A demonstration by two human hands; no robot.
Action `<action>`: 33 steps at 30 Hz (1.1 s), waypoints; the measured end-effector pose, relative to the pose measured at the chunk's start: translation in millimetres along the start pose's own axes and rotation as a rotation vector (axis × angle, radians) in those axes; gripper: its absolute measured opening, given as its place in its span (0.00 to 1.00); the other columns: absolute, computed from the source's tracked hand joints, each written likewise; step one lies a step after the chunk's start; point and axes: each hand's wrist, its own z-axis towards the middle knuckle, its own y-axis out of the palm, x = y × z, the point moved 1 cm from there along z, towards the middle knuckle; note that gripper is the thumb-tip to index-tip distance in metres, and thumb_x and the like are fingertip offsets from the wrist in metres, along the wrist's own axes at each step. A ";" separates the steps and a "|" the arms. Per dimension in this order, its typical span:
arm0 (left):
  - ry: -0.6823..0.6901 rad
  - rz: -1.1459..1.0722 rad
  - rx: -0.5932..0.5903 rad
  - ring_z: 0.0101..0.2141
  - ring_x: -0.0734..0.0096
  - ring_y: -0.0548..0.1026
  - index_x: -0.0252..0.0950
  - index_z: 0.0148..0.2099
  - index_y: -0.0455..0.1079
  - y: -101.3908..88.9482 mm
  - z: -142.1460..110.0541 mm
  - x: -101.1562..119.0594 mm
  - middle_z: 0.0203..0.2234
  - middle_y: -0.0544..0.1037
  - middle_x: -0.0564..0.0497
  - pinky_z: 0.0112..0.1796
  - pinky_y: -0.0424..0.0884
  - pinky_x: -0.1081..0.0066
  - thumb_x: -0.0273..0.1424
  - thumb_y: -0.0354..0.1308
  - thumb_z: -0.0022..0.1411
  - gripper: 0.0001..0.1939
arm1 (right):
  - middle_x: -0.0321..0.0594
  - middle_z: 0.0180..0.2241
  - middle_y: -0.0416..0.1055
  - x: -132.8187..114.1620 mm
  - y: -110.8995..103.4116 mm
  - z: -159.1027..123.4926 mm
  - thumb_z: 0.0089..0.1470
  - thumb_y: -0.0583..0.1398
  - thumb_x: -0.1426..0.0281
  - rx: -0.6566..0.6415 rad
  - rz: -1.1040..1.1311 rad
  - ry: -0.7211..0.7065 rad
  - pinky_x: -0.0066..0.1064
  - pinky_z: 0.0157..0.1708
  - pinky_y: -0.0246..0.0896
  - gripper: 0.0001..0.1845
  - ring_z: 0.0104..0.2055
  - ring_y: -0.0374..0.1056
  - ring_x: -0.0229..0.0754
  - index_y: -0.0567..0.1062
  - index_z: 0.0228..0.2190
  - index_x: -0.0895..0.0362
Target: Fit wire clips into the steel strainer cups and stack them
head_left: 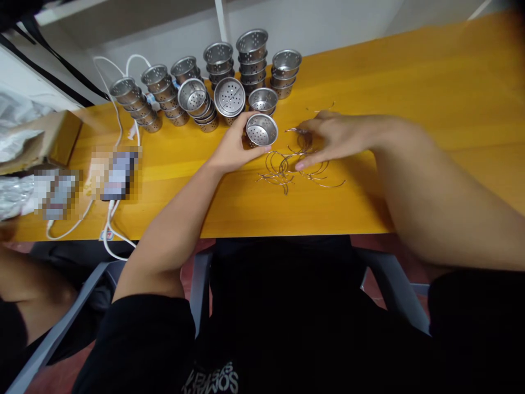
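My left hand [233, 146] is wrapped round a perforated steel strainer basket [261, 130], whose open mouth faces up toward me. To the right, my right hand [332, 135] reaches over a loose pile of thin curved wire handles [283, 167]. Its thumb and fingers are spread apart, with some of the wires between and beneath them; no wire is plainly gripped. Just behind the held basket stands another strainer basket [263, 100]. Stacks of the same baskets [252, 60] line the back of the table, and one basket [229, 96] is tilted toward me on its stack.
The yellow wooden table [410, 82] meets a wall at the back. On the left lie a blurred phone [118, 175] with white cables [118, 120], a second blurred device [61, 194] and a cardboard box [61, 134] with plastic wrapping. Another person's arm [33, 279] shows at the left edge.
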 end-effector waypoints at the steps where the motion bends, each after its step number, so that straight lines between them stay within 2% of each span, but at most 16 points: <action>1: 0.001 -0.001 0.000 0.79 0.34 0.83 0.43 0.85 0.66 -0.2 0.0 0.2 0.78 0.81 0.34 0.83 0.80 0.40 0.77 0.78 0.71 0.61 | 0.74 0.76 0.76 -7.2 3.8 -1.3 0.61 0.82 0.26 -0.040 -0.043 0.002 0.68 0.79 0.75 0.68 0.76 0.77 0.86 0.80 0.79 0.62; 3: -0.002 -0.005 -0.005 0.79 0.34 0.82 0.44 0.85 0.66 0.1 0.0 -0.1 0.78 0.81 0.34 0.83 0.79 0.39 0.77 0.78 0.71 0.60 | 0.75 0.78 0.72 -22.0 10.3 -3.3 0.59 0.83 0.27 -0.061 -0.081 0.019 0.72 0.80 0.73 0.70 0.77 0.74 0.92 0.77 0.81 0.61; 5: -0.001 -0.013 -0.008 0.80 0.34 0.81 0.44 0.85 0.66 0.5 0.1 -0.5 0.78 0.81 0.34 0.84 0.78 0.38 0.77 0.77 0.72 0.60 | 0.71 0.78 0.72 -33.6 14.7 -3.9 0.56 0.86 0.30 -0.039 -0.063 0.019 0.73 0.80 0.71 0.68 0.77 0.72 0.94 0.78 0.80 0.55; 7: 0.005 -0.023 -0.004 0.80 0.34 0.81 0.44 0.85 0.66 0.4 0.1 0.1 0.78 0.80 0.34 0.84 0.78 0.39 0.79 0.76 0.71 0.61 | 0.71 0.76 0.73 -39.6 16.7 -3.2 0.56 0.86 0.32 -0.036 -0.064 0.003 0.73 0.78 0.71 0.63 0.76 0.72 0.95 0.80 0.76 0.57; 10: 0.001 -0.018 -0.001 0.78 0.35 0.83 0.43 0.85 0.66 -0.8 -0.1 2.7 0.78 0.81 0.33 0.83 0.79 0.39 0.81 0.75 0.70 0.63 | 0.71 0.69 0.75 -38.0 16.0 -1.0 0.63 0.81 0.33 -0.050 -0.102 -0.045 0.69 0.74 0.74 0.49 0.71 0.75 0.87 0.85 0.64 0.60; 13: -0.009 0.001 0.001 0.77 0.36 0.84 0.43 0.85 0.67 -2.0 -0.2 4.5 0.77 0.82 0.33 0.82 0.80 0.39 0.82 0.75 0.69 0.64 | 0.63 0.60 0.77 -29.2 13.4 2.1 0.70 0.76 0.37 -0.031 -0.093 -0.107 0.63 0.69 0.77 0.35 0.63 0.77 0.75 0.86 0.53 0.55; 16: -0.011 0.011 0.005 0.77 0.36 0.85 0.42 0.85 0.67 -2.1 -0.5 3.4 0.76 0.82 0.33 0.80 0.83 0.40 0.82 0.76 0.68 0.65 | 0.58 0.56 0.79 -19.0 12.4 5.7 0.72 0.72 0.44 -0.006 -0.049 -0.156 0.60 0.63 0.78 0.27 0.57 0.79 0.70 0.86 0.55 0.53; 20: -0.022 0.005 0.004 0.76 0.36 0.85 0.43 0.85 0.67 -1.2 -1.1 2.6 0.76 0.82 0.33 0.79 0.84 0.40 0.85 0.74 0.67 0.66 | 0.57 0.56 0.83 -9.1 14.0 9.2 0.76 0.70 0.50 0.018 0.008 -0.169 0.56 0.60 0.77 0.21 0.55 0.80 0.65 0.87 0.57 0.52; 25: -0.032 -0.015 0.012 0.77 0.36 0.85 0.41 0.84 0.68 -1.8 -0.9 8.1 0.76 0.83 0.32 0.81 0.82 0.42 0.85 0.75 0.64 0.68 | 0.50 0.52 0.88 -5.9 17.7 12.0 0.77 0.70 0.52 0.023 0.080 -0.160 0.54 0.56 0.77 0.14 0.52 0.82 0.64 0.89 0.53 0.46; 27: -0.044 -0.017 0.012 0.77 0.35 0.85 0.42 0.84 0.69 -2.1 -0.4 9.2 0.77 0.83 0.32 0.81 0.82 0.41 0.85 0.76 0.63 0.68 | 0.47 0.50 0.89 -6.9 18.8 13.4 0.76 0.69 0.57 0.030 0.043 -0.158 0.53 0.53 0.78 0.10 0.49 0.83 0.62 0.88 0.52 0.46; 30: -0.064 -0.021 0.005 0.78 0.32 0.84 0.43 0.84 0.69 -2.3 0.1 9.1 0.78 0.82 0.31 0.82 0.81 0.37 0.86 0.77 0.61 0.69 | 0.47 0.47 0.90 -9.6 20.0 14.8 0.73 0.67 0.62 0.028 -0.016 -0.147 0.52 0.51 0.78 0.13 0.46 0.83 0.60 0.89 0.53 0.47; 33: -0.065 -0.032 -0.001 0.77 0.32 0.84 0.43 0.84 0.70 -2.4 0.5 10.1 0.78 0.82 0.32 0.82 0.81 0.38 0.86 0.77 0.60 0.70 | 0.46 0.47 0.90 -14.3 19.6 14.3 0.73 0.66 0.63 0.037 -0.063 -0.140 0.51 0.50 0.78 0.15 0.47 0.83 0.60 0.90 0.55 0.47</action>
